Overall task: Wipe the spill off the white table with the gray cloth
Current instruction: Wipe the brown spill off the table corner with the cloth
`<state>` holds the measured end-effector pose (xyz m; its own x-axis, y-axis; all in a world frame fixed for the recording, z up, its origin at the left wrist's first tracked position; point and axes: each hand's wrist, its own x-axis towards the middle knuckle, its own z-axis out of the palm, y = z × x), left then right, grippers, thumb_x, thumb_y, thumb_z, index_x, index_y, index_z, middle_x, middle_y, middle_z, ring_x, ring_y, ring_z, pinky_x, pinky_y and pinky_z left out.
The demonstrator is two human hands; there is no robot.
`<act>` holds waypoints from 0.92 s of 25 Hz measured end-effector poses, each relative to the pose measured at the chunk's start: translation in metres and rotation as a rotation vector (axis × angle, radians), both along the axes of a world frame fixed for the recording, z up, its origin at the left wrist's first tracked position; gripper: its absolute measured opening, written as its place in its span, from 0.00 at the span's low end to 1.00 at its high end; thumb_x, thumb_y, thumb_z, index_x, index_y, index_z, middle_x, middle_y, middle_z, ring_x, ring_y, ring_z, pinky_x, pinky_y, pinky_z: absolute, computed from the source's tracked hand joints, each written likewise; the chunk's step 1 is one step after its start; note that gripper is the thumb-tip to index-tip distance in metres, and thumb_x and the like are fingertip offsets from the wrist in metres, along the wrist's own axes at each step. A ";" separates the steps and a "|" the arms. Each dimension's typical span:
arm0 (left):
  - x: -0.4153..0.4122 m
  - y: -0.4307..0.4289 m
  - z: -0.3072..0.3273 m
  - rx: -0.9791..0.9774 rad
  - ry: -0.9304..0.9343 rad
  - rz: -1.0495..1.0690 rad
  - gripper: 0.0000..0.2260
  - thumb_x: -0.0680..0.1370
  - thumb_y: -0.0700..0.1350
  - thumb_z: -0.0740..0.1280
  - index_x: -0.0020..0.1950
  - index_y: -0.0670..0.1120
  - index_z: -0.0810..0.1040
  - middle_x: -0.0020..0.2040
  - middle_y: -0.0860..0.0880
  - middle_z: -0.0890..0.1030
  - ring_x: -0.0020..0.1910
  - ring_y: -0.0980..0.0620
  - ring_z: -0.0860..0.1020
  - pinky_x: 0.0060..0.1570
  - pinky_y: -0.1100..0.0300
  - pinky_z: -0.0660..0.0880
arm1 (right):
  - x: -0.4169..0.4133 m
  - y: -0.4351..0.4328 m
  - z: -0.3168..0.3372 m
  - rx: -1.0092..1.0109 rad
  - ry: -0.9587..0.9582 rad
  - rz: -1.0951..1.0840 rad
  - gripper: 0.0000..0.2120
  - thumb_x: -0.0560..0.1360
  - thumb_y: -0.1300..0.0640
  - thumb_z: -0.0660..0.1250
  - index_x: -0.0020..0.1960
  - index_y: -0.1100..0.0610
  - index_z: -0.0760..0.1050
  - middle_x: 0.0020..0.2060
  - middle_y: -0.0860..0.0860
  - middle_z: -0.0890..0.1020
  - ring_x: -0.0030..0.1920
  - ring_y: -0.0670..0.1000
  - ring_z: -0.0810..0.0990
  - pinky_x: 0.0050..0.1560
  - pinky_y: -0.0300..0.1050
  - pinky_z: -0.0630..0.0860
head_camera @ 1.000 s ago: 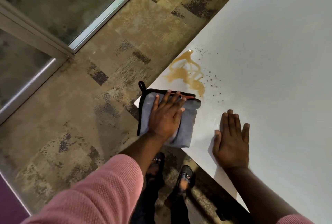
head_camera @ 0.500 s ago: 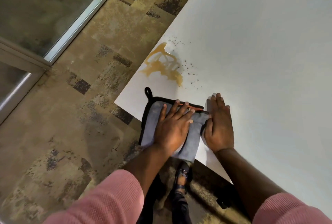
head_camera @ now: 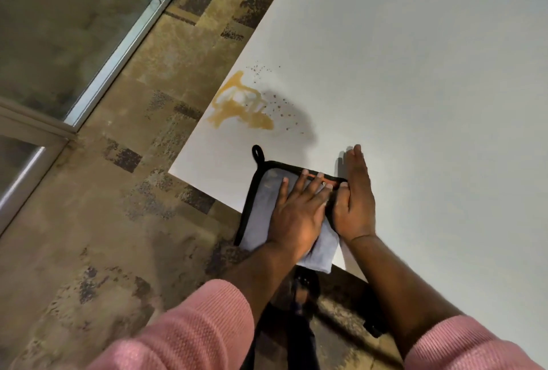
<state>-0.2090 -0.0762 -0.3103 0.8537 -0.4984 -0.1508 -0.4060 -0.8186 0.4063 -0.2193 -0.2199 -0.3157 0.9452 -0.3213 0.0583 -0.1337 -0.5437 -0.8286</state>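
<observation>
A brown liquid spill with dark specks beside it lies on the white table near its left edge. Nearer to me, the gray cloth, black-edged with a hanging loop, lies at the table's near edge and partly overhangs it. My left hand presses flat on the cloth with fingers spread. My right hand stands on its edge against the cloth's right side, fingers straight and together, touching the left hand's fingertips. The spill is a hand's length beyond the cloth.
Patterned brown carpet covers the floor left of the table. A glass wall with a metal frame runs along the far left. My shoes show below the table's near edge.
My right hand has moved from flat on the table over to the cloth's right side and turned onto its edge. The left hand stays pressed on the cloth; the view has shifted.
</observation>
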 end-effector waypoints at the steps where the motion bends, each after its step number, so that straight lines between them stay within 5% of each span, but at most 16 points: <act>1: 0.006 -0.010 -0.001 -0.009 0.005 -0.002 0.19 0.86 0.50 0.54 0.77 0.56 0.70 0.82 0.55 0.63 0.83 0.51 0.52 0.81 0.44 0.44 | -0.007 -0.004 0.000 -0.008 0.005 -0.014 0.31 0.79 0.57 0.50 0.82 0.62 0.60 0.83 0.55 0.59 0.83 0.50 0.55 0.81 0.61 0.56; 7: 0.039 -0.054 0.010 -0.160 0.087 -0.010 0.20 0.86 0.48 0.57 0.79 0.50 0.68 0.82 0.51 0.62 0.84 0.49 0.52 0.81 0.45 0.41 | -0.010 -0.019 0.018 -0.237 0.124 -0.073 0.30 0.80 0.56 0.53 0.82 0.61 0.60 0.82 0.58 0.60 0.83 0.56 0.56 0.83 0.58 0.46; 11: 0.040 0.008 0.027 -0.349 0.029 0.136 0.21 0.86 0.46 0.57 0.80 0.47 0.67 0.82 0.48 0.63 0.83 0.48 0.55 0.82 0.46 0.49 | 0.007 -0.005 0.039 -0.443 0.157 0.021 0.31 0.79 0.51 0.57 0.80 0.59 0.63 0.82 0.59 0.61 0.82 0.58 0.58 0.83 0.59 0.48; 14: 0.048 0.086 0.025 -0.238 -0.073 0.384 0.23 0.86 0.48 0.54 0.81 0.46 0.65 0.83 0.48 0.60 0.84 0.49 0.53 0.82 0.45 0.50 | 0.009 0.034 0.041 -0.554 0.238 0.175 0.31 0.76 0.46 0.62 0.76 0.58 0.70 0.80 0.61 0.64 0.78 0.64 0.65 0.78 0.67 0.57; 16: 0.060 0.125 0.020 -0.122 -0.091 0.466 0.25 0.85 0.49 0.54 0.81 0.42 0.63 0.83 0.45 0.59 0.83 0.46 0.53 0.81 0.41 0.52 | 0.005 0.062 0.032 -0.628 0.380 0.246 0.37 0.78 0.36 0.58 0.82 0.53 0.61 0.83 0.59 0.56 0.83 0.62 0.54 0.80 0.70 0.46; 19: 0.082 0.145 0.006 -0.003 -0.092 0.310 0.27 0.85 0.51 0.54 0.82 0.41 0.59 0.83 0.43 0.56 0.84 0.44 0.51 0.82 0.42 0.50 | 0.014 0.078 0.014 -0.689 0.426 0.217 0.44 0.77 0.24 0.49 0.85 0.46 0.48 0.85 0.56 0.45 0.84 0.59 0.42 0.78 0.71 0.34; 23: 0.090 0.146 -0.005 0.048 -0.094 -0.081 0.28 0.85 0.51 0.57 0.82 0.40 0.58 0.84 0.43 0.55 0.83 0.44 0.51 0.81 0.43 0.53 | 0.027 0.077 0.006 -0.749 0.407 0.182 0.38 0.81 0.31 0.49 0.85 0.46 0.47 0.85 0.56 0.47 0.84 0.58 0.43 0.78 0.75 0.41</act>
